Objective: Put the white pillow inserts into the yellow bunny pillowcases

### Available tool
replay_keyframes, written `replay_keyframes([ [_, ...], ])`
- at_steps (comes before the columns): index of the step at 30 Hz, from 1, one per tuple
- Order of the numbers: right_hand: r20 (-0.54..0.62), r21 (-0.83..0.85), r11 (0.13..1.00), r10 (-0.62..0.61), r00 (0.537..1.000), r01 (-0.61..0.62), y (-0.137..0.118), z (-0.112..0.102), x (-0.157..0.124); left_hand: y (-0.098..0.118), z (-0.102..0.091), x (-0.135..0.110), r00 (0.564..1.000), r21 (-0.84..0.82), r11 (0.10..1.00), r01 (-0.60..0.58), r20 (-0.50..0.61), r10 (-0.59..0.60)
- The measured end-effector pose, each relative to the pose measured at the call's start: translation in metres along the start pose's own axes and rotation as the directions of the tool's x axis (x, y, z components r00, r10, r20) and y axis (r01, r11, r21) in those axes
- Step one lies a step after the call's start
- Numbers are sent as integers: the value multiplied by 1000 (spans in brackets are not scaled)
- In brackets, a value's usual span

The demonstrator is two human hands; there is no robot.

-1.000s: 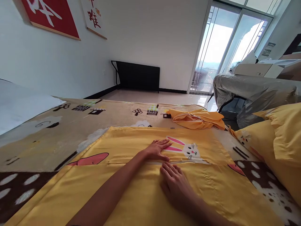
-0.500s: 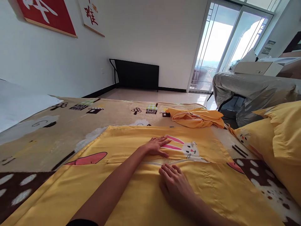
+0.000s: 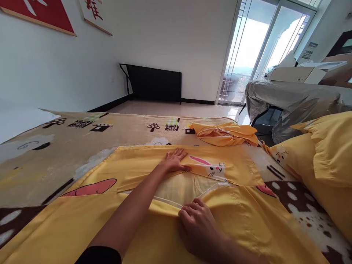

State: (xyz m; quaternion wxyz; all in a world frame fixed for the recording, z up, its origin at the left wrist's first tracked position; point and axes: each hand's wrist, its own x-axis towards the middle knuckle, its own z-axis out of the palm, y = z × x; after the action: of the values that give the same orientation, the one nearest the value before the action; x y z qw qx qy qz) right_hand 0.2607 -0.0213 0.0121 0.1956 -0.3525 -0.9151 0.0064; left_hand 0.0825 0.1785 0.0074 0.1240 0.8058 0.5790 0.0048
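A yellow duvet cover [image 3: 90,227] with a white rabbit and pink carrot shapes lies spread in front of me. My left hand [image 3: 176,160] presses flat on its far panel, fingers spread, left of the rabbit print. Closer to me, my right hand [image 3: 196,220] is closed on the near edge of the opening, which has a pale zip-like strip. Between my hands the opening gapes, showing the lighter yellow inside layer [image 3: 178,187]. My right fingertips are partly hidden under the curled hand.
Beneath lies a beige and brown patterned blanket [image 3: 129,128]. A crumpled orange-yellow cloth [image 3: 225,134] rests past the cover. Yellow pillows [image 3: 305,146] are on the right. Beyond stand a plastic-wrapped piece of furniture [image 3: 288,93] with boxes, and a black panel [image 3: 155,83] by the wall.
My right hand has closed on the near edge and drawn it toward me, so the opening gapes wider. My left hand still presses the far panel. The view has shifted slightly.
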Motion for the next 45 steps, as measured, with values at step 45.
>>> replay_keyframes([
  [45, -97, 102, 910, -392, 915, 401, -4, 49, 1, -4, 3, 35, 929, 196, 975, 101, -371, -21],
])
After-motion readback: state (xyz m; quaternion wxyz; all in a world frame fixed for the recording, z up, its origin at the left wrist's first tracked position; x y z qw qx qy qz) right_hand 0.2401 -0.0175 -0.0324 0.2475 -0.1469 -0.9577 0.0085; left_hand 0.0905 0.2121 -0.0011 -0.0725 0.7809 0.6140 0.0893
